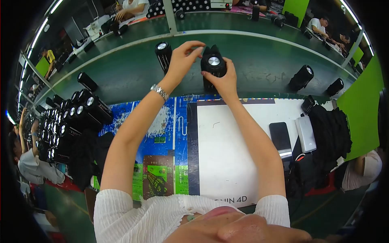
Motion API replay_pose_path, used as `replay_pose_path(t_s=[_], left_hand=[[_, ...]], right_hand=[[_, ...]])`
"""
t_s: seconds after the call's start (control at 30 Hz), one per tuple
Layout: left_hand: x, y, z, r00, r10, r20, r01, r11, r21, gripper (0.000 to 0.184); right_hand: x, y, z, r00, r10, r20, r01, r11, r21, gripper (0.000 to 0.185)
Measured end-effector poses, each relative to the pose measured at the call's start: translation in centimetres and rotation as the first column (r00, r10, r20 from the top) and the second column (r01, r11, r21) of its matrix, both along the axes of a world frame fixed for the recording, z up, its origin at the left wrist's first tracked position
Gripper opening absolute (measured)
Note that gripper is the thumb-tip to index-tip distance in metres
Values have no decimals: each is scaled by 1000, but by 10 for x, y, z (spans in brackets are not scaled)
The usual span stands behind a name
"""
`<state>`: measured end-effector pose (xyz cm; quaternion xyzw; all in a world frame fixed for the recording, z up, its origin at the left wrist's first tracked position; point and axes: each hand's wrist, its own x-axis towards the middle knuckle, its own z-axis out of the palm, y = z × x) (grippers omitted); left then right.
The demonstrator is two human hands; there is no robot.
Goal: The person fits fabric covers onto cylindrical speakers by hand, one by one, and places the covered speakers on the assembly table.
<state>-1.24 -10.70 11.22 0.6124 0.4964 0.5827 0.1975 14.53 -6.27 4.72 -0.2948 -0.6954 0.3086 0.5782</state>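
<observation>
My right hand (225,79) grips a black cylindrical speaker (213,69) upright over the green bench, its silver round end facing up. Dark pointed flaps stick up at the far side of this speaker; I cannot make out what they are. Just left of them is my left hand (186,58), its fingers bent and apart, the fingertips close to the flaps. Whether they touch is unclear. Past my left wrist, which wears a metal watch (159,92), another black speaker (163,56) stands on the bench.
Many black speakers (77,117) are packed together at left, and one (87,81) leans nearby. Two more (301,77) (335,86) are at right. A white board (227,154), a phone (280,135), a white box-like device (306,133) and black cloth (330,133) lie nearer. People work across the bench.
</observation>
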Motion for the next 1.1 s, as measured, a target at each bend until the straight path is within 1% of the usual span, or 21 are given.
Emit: replay_pose_path(t_s=[0.03, 0.1, 0.2, 0.3, 0.33, 0.37, 0.43, 0.47, 0.53, 0.6, 0.63, 0.67, 0.7, 0.73, 0.77, 0.83, 0.87, 0.9, 0.97, 1.07, 1.1], left_hand=[[1, 9, -2, 995, 10, -102, -10, 1000, 5, 26], [2, 21, 0, 978, -3, -208, -44, 975, -219, 25], [0, 32, 8, 985, -171, -36, 138, 885, -444, 22], [2, 39, 3, 969, -234, -79, 223, 967, -127, 19], [14, 25, 15, 962, -273, 2, 272, 958, -93, 16], [17, 18, 14, 952, -277, -127, 273, 961, -53, 15], [21, 10, 13, 887, -261, -381, 292, 956, 26, 15], [21, 10, 5, 914, -303, -271, 308, 951, -23, 13], [22, 4, 2, 946, -225, -233, 226, 974, -19, 11], [23, 6, 3, 969, -173, -175, 187, 980, 66, 19], [23, 9, 6, 987, -162, -25, 163, 986, 28, 24], [21, 13, 10, 982, -139, 130, 142, 990, -12, 29], [18, 18, 14, 953, -103, 284, 124, 991, -54, 34], [16, 33, 11, 920, -93, 381, 93, 996, 20, 48], [19, 43, 4, 850, -129, 510, 143, 990, 10, 49], [35, 65, -12, 657, -190, 729, 256, 966, 21, 52], [51, 69, -21, 615, -209, 760, 342, 940, -18, 60], [71, 79, -35, 482, -239, 843, 443, 896, 0, 62], [75, 71, -45, 583, -269, 766, 419, 908, 0, 62], [78, 57, -60, 548, -288, 785, 380, 922, 73, 59], [77, 58, -70, 554, -257, 792, 342, 937, 65, 60]], right_hand=[[1, 3, -3, 1000, 4, 1, -4, 1000, -26, 69], [2, 6, -11, 1000, 14, 9, -13, 1000, -26, 73], [9, 6, -9, 999, 20, 30, -19, 999, -29, 81], [12, 12, -6, 994, -10, 110, 22, 994, -108, 83], [11, 17, -4, 999, 46, 10, -43, 973, -226, 85], [12, 22, -2, 999, 36, 20, -30, 969, -244, 84], [13, 33, -9, 981, 196, -4, -188, 934, -305, 84], [11, 35, -14, 980, 201, 2, -189, 923, -334, 83], [15, 33, -9, 980, 201, 18, -179, 907, -381, 82], [36, 30, 14, 890, 439, 123, -366, 849, -380, 84], [48, 30, 25, 817, 548, 180, -452, 802, -390, 86], [60, 50, 13, 727, 682, 82, -573, 668, -475, 88], [79, 66, 17, 633, 754, -173, -670, 422, -611, 91], [86, 87, 10, 689, 648, -326, -693, 456, -559, 87], [88, 102, 6, 709, 522, -473, -704, 497, -507, 87], [60, 97, 21, 861, 280, -424, -487, 696, -528, 81], [43, 92, 27, 903, 140, -407, -358, 769, -529, 80], [29, 97, 17, 848, 161, -505, -487, 616, -620, 67], [20, 109, -3, 791, 214, -573, -526, 716, -459, 57], [14, 78, 0, 789, 25, -613, -366, 821, -438, 56], [13, 75, -2, 819, 33, -573, -350, 820, -453, 56]])
